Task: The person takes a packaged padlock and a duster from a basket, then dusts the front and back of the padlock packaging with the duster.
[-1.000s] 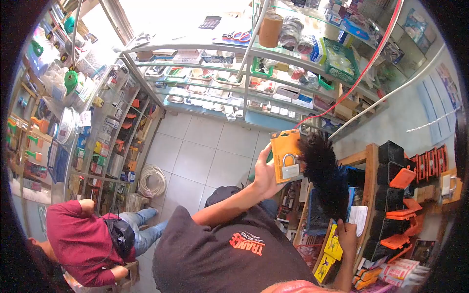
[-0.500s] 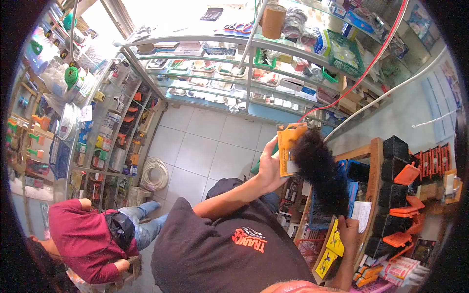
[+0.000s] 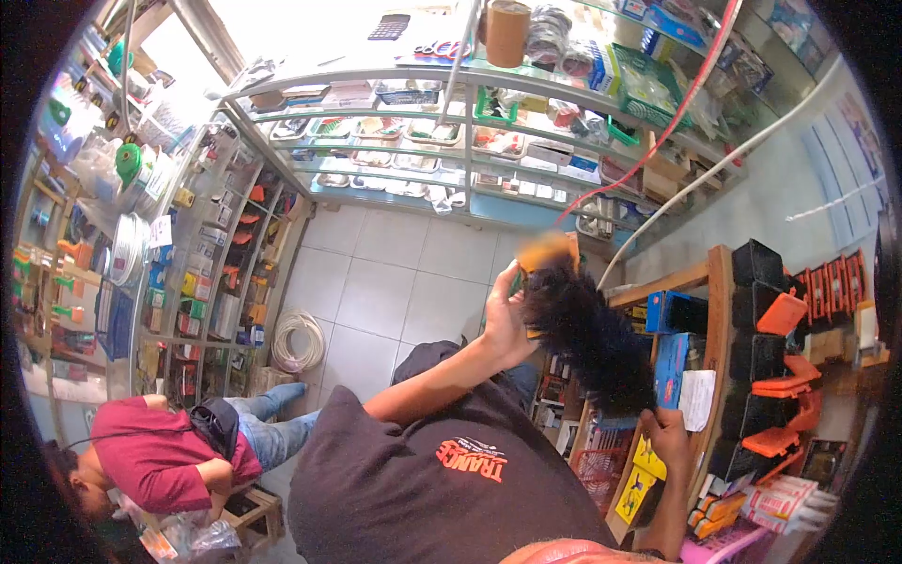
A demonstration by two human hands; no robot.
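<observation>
My left hand, at the end of a bent arm, is wrapped round an orange-yellow hang-card pack. Blur and black bristles hide most of the pack, and its contents cannot be made out now. A fluffy black duster lies across its face, touching it. Lower right, my right hand is closed round the duster's near end; the handle itself is hidden in the fist. Just below that hand, yellow packs stand on the wooden shelf.
To my right is a wooden rack with black bins and orange trays. Ahead stands a glass display counter full of small goods. Coiled cable lies on the tiled floor. A person in a maroon shirt sits at left.
The duster has swept up and left across the pack, covering more of it. My right hand has risen slightly. The seated person's arm has moved, and the whole view has shifted a little.
</observation>
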